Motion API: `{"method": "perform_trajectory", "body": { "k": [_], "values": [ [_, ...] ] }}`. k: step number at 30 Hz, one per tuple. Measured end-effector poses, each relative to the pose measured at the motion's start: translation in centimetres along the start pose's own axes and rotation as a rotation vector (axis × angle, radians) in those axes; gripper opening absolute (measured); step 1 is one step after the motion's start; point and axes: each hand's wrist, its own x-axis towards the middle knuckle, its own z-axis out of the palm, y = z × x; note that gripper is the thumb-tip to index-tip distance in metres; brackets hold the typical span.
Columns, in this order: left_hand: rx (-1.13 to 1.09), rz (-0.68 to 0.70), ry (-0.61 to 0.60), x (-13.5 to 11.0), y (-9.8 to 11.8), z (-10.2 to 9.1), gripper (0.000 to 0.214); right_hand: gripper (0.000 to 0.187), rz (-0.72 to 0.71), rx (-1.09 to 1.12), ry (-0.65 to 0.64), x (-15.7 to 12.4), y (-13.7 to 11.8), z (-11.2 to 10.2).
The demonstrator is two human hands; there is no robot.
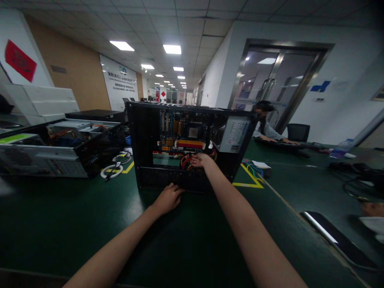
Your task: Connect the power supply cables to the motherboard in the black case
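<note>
A black open-sided computer case (168, 176) stands upright on the green table in front of me. Inside it show a motherboard (192, 133) with red and yellow slots, and a silver power supply (234, 134) at the upper right. My right hand (199, 161) reaches into the lower opening, its fingers closed on a bundle of coloured power cables (186, 161); the fingertips are partly hidden among the wires. Low at the front, my left hand (169, 198) lies with its fingers stretched out against the bottom edge of the case.
Another opened computer case (60, 154) lies on the left, near a coiled white cable (112, 171). Small cables (255, 172) lie right of my case. A black phone-like slab (333, 236) is at the near right. Across the table sits a person (265, 124); another hand (372, 209) shows at the right edge.
</note>
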Motion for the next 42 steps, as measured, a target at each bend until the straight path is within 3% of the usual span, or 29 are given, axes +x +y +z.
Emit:
{"method": "perform_trajectory", "body": {
  "k": [6, 18, 24, 31, 35, 42],
  "values": [
    [-0.006, 0.0, 0.006, 0.0, 0.0, 0.1, 0.034, 0.019, 0.003, 0.017, 0.066, -0.6, 0.0, 0.4],
    [0.001, -0.001, 0.003, 0.0, -0.2, 0.4, 0.034, 0.019, 0.014, 0.016, 0.069, -0.4, 0.0, 0.1],
    [0.001, 0.004, 0.0, 0.0, -0.1, 0.2, 0.034, 0.012, 0.02, -0.061, -0.026, -0.7, 0.3, 0.1],
    [0.009, 0.002, 0.012, 0.0, -0.1, 0.1, 0.033, 0.013, -0.042, -0.075, 0.031, -1.2, 0.4, -0.5],
    [0.009, 0.009, 0.022, 0.0, -0.1, 0.2, 0.032, 0.014, -0.165, -0.055, 0.062, -2.7, 0.3, -0.9],
    [0.013, 0.021, 0.028, 0.0, -0.2, 0.4, 0.032, 0.01, -0.574, -0.187, 0.117, -7.6, 2.7, -1.0]
  ]
}}
